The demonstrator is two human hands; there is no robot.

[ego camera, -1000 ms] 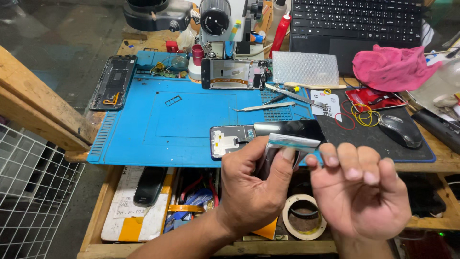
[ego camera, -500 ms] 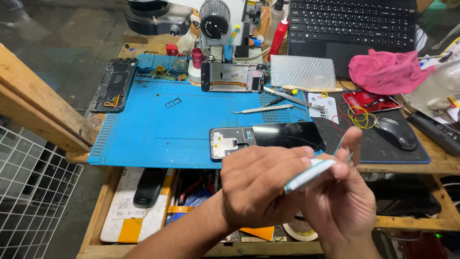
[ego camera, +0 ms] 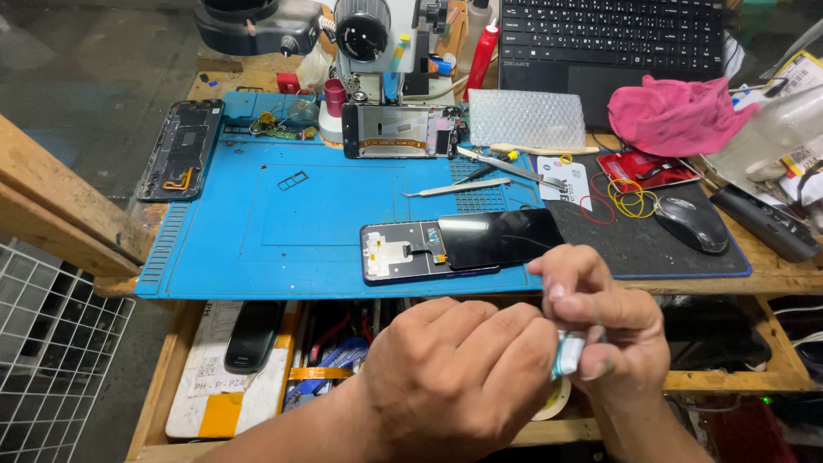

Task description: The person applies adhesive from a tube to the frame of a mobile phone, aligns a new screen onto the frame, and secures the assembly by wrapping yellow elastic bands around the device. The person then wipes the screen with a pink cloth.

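I am pinching a small pale-blue strip (ego camera: 567, 355) between both hands: right hand (ego camera: 610, 334) fingers closed on it, left hand (ego camera: 459, 373) curled against it.

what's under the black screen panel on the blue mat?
The black screen panel lies across the right end of an open phone frame, on the blue mat. The frame's left part shows; the rest is covered.

Below the blue mat (ego camera: 257, 231), the left hand (ego camera: 454, 377) and right hand (ego camera: 613, 330) meet around a small pale-blue strip (ego camera: 567, 353), pinched in the right fingers, near an opened phone (ego camera: 463, 244) and mouse (ego camera: 690, 223).
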